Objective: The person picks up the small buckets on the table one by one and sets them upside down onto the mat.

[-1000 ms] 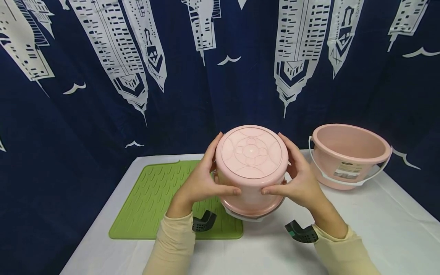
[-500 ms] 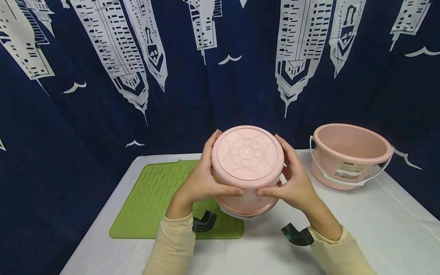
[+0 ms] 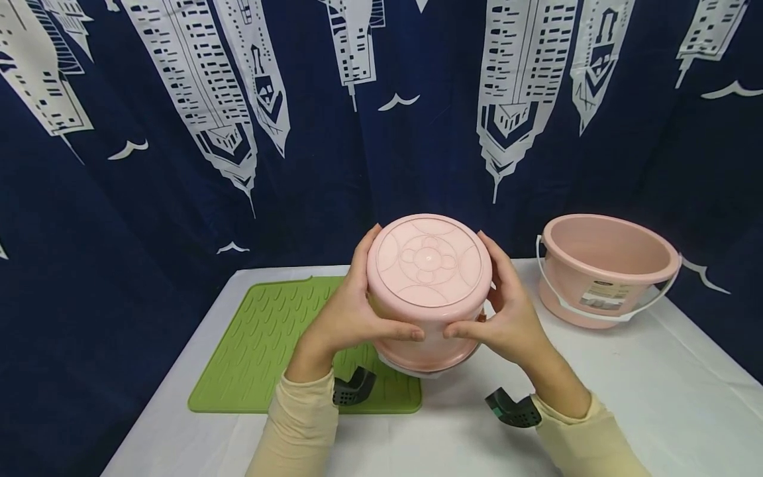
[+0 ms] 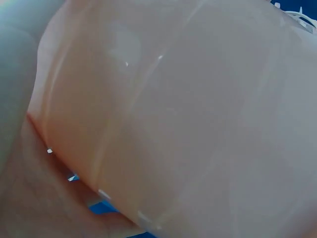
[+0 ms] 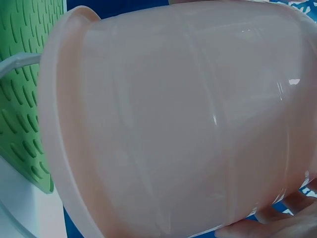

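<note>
A pink bucket point(image 3: 429, 262) is held upside down between my two hands, its round flower-patterned base facing up toward the head camera. My left hand point(image 3: 352, 311) grips its left side, thumb along the near wall and fingers around the far side. On the opposite side my right hand point(image 3: 509, 315) holds it the same way, the two thumbs apart at the front. The rim points down, and part of a white handle point(image 5: 22, 60) shows beside it in the right wrist view. The bucket's inside is hidden. Its wall point(image 4: 198, 114) fills most of the left wrist view.
Below and to the left lies a green ridged mat point(image 3: 256, 358) on the white-covered table point(image 3: 453, 437). Another pink bucket point(image 3: 557, 271), upright with a label and white handle, stands at the back right. A dark blue patterned curtain point(image 3: 357, 179) hangs behind.
The held bucket has shifted slightly left, with the right hand moving along with it. Its tilt has changed a little. The mat and the upright bucket have stayed put.
</note>
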